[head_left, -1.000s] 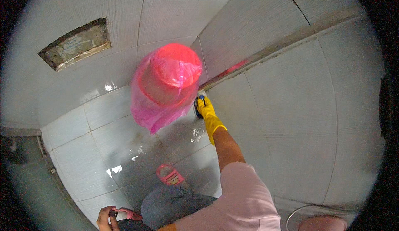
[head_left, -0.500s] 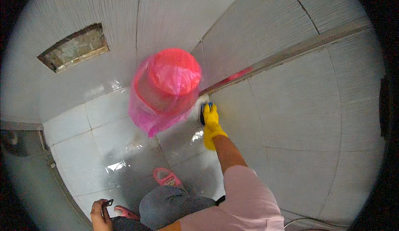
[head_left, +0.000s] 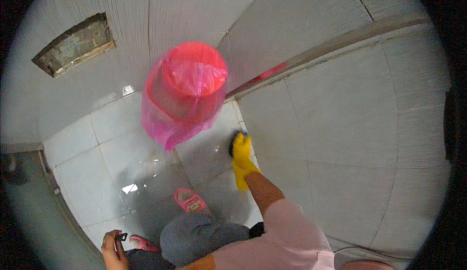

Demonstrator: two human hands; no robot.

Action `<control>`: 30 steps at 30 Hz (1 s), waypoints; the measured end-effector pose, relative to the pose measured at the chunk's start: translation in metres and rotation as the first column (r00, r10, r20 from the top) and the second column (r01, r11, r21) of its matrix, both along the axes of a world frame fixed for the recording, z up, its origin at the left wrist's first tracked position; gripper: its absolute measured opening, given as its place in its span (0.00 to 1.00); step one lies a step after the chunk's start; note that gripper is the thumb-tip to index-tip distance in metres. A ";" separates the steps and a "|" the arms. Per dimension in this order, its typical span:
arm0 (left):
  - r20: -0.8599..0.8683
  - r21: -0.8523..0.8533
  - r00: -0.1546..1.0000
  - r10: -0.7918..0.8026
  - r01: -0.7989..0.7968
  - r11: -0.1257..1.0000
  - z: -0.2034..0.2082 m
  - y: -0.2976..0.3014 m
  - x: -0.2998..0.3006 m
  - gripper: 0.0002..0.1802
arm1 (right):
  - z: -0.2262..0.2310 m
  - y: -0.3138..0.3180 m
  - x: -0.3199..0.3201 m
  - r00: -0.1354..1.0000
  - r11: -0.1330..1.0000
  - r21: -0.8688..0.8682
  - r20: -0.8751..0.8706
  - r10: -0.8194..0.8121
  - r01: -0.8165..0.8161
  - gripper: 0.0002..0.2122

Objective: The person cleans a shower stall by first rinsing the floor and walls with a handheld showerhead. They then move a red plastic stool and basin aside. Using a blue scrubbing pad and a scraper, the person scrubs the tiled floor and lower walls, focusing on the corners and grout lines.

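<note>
My right hand (head_left: 242, 148), in a yellow rubber glove, is closed on a scrub brush (head_left: 231, 144) with some blue on top and a dark side. The brush is down on the wet tiled floor (head_left: 204, 160), close along the foot of the right wall. My bare left hand (head_left: 112, 244) is at the lower left, its fingers closed round a small black object (head_left: 122, 237) whose kind I cannot make out. Most of that object is hidden by the fingers.
A red bucket-like container (head_left: 199, 61) under a pink plastic sheet or bag (head_left: 168, 119) stands in the far corner. Pink slippers (head_left: 189, 199) are on my feet. A recess (head_left: 75, 44) opens in the left wall. A hose (head_left: 369, 252) and a pinkish round rim (head_left: 366, 265) show lower right.
My right hand has drawn the brush nearer to me along the wall's foot. The whole view has shifted slightly, and a pinkish rim now shows at the lower right. My left hand keeps its hold.
</note>
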State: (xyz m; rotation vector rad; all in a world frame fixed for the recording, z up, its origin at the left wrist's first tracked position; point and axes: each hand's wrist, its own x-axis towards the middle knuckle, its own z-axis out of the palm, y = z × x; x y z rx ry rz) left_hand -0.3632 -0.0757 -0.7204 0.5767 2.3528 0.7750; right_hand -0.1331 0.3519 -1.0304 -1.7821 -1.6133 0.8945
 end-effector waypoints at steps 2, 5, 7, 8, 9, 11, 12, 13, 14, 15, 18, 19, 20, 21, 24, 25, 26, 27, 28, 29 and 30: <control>-0.055 0.004 0.998 0.023 -0.023 1.000 -0.009 -0.007 0.006 0.09 | 0.017 -0.029 -0.072 0.943 0.980 -0.060 0.266 0.200 -0.191 0.23; -0.084 -0.011 0.996 0.038 -0.039 0.999 -0.003 -0.005 0.007 0.09 | 0.015 -0.117 -0.104 0.785 0.806 -0.094 0.189 0.590 -0.584 0.24; -0.053 -0.025 0.997 0.056 -0.057 0.998 -0.002 -0.004 0.007 0.09 | 0.032 -0.156 -0.102 0.557 0.601 -0.397 0.234 0.797 -0.694 0.24; -0.024 -0.005 0.997 0.077 -0.077 0.997 -0.003 -0.009 0.007 0.09 | 0.030 -0.160 -0.097 0.516 0.593 -0.267 0.306 0.800 -0.760 0.23; 0.006 0.014 0.995 0.098 -0.098 0.995 -0.003 -0.013 0.008 0.10 | 0.029 -0.154 -0.085 0.483 0.563 -0.135 0.378 0.790 -0.815 0.22; 0.016 0.022 0.997 0.076 -0.077 0.997 0.008 -0.013 0.008 0.12 | 0.008 -0.116 -0.047 0.618 0.644 0.105 0.431 0.657 -0.758 0.24; 0.018 0.004 0.995 0.097 -0.097 0.995 0.011 -0.019 0.010 0.12 | 0.034 -0.107 -0.062 0.782 0.841 -0.090 0.325 0.532 -0.534 0.24; 0.019 -0.008 0.993 0.112 -0.112 0.994 0.014 -0.026 0.012 0.12 | 0.068 -0.097 -0.080 0.908 0.931 -0.273 0.276 0.317 -0.242 0.24; 0.004 0.027 0.997 0.072 -0.072 0.997 0.017 -0.023 0.010 0.13 | 0.028 -0.070 -0.045 0.917 0.971 0.017 0.333 0.220 -0.239 0.23; 0.015 0.019 0.998 0.066 -0.066 0.998 0.020 -0.025 0.011 0.14 | 0.016 -0.073 -0.043 0.891 0.980 -0.006 0.414 0.184 -0.200 0.23; 0.013 0.039 0.998 0.056 -0.056 0.998 0.020 -0.038 0.020 0.15 | 0.015 -0.113 -0.088 0.811 0.898 -0.209 0.385 0.440 -0.388 0.24; 0.016 0.037 0.999 0.034 -0.034 0.999 0.020 -0.041 0.022 0.15 | 0.006 -0.134 -0.108 0.745 0.864 -0.298 0.438 0.502 -0.407 0.23; 0.019 0.027 1.000 0.025 -0.025 0.999 0.019 -0.046 0.026 0.15 | 0.013 -0.163 -0.137 0.744 0.807 -0.340 0.326 0.583 -0.483 0.23; 0.024 0.022 1.000 0.009 -0.010 1.000 0.021 -0.049 0.027 0.15 | 0.024 -0.190 -0.165 0.733 0.747 -0.369 0.212 0.647 -0.553 0.24; -0.008 0.031 0.999 -0.032 0.033 0.999 0.028 -0.048 0.026 0.14 | -0.009 -0.245 -0.212 0.078 0.219 -0.146 0.635 0.768 -0.965 0.23; -0.013 0.038 1.000 -0.022 0.023 0.999 0.034 -0.047 0.026 0.14 | 0.007 -0.269 -0.228 0.164 0.245 -0.169 0.390 0.906 -0.955 0.19; -0.020 0.045 1.000 -0.009 0.010 0.999 0.034 -0.052 0.028 0.14 | 0.018 -0.287 -0.236 0.240 0.259 -0.201 0.115 0.964 -0.945 0.16; -0.026 0.053 1.000 0.001 0.000 0.999 0.033 -0.056 0.031 0.15 | 0.027 -0.292 -0.236 0.087 0.111 -0.195 0.126 0.988 -0.975 0.16; -0.036 0.061 0.999 0.006 -0.003 0.998 0.032 -0.061 0.030 0.15 | 0.034 -0.291 -0.233 -0.060 -0.034 -0.186 0.140 0.988 -0.982 0.16; -0.029 0.046 0.999 0.016 -0.014 0.999 0.034 -0.065 0.033 0.15 | 0.037 -0.286 -0.228 -0.084 -0.049 -0.200 0.169 0.982 -0.979 0.16; -0.021 0.031 0.999 0.025 -0.024 0.999 0.036 -0.068 0.036 0.15 | 0.040 -0.279 -0.224 -0.100 -0.056 -0.213 0.201 0.975 -0.975 0.16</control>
